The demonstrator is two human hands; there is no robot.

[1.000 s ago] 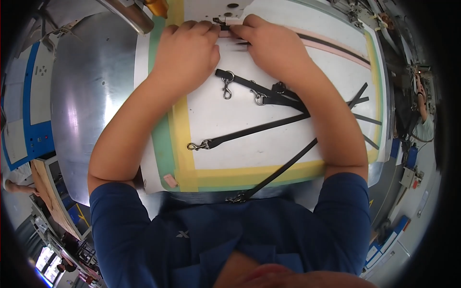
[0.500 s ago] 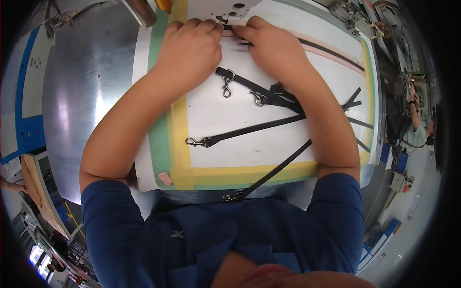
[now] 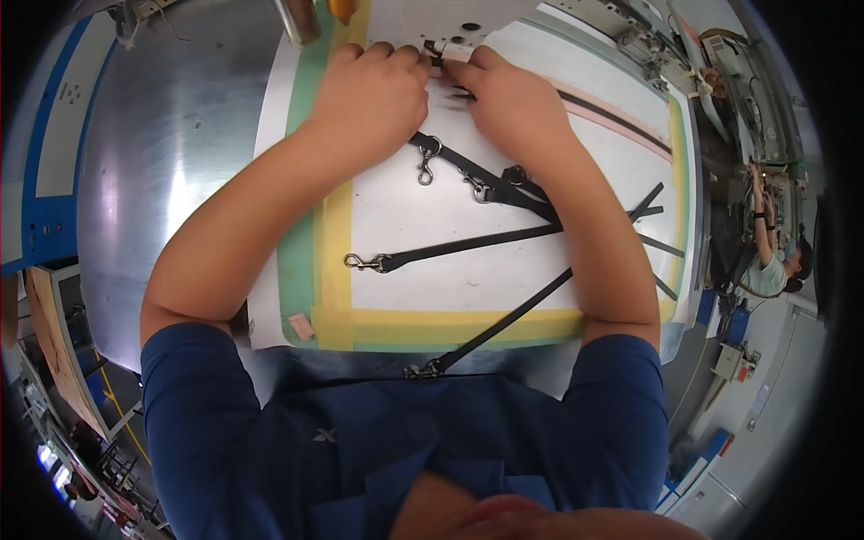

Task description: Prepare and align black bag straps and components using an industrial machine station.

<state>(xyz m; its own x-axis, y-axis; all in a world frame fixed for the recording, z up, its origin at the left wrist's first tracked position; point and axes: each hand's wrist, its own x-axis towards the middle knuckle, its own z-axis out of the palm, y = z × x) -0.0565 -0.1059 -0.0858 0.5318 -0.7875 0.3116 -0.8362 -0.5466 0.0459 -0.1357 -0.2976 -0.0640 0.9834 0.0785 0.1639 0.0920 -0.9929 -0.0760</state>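
My left hand [image 3: 376, 94] and my right hand [image 3: 507, 101] meet at the far edge of a white work board [image 3: 432, 288], fingertips pinched together on the end of a black strap [image 3: 438, 59] beside a white machine head [image 3: 450, 20]. Just below the hands lie black straps with metal snap hooks: one hook [image 3: 426, 166] under my left hand, another [image 3: 478, 187] near my right wrist. A longer strap [image 3: 468, 243] runs across the board to a hook [image 3: 358, 262]. A further strap [image 3: 504, 319] hangs over the near edge, ending in a clip [image 3: 423, 369].
The board has yellow and green tape borders [image 3: 328, 261] and sits on a shiny metal table [image 3: 153, 180]. A metal post [image 3: 297, 20] stands at the far left. Another person [image 3: 774, 261] works at machinery on the right. Blue panels [image 3: 36, 135] line the left.
Both hands stay pinched at the machine head. The view has shifted slightly, otherwise nothing has visibly moved.
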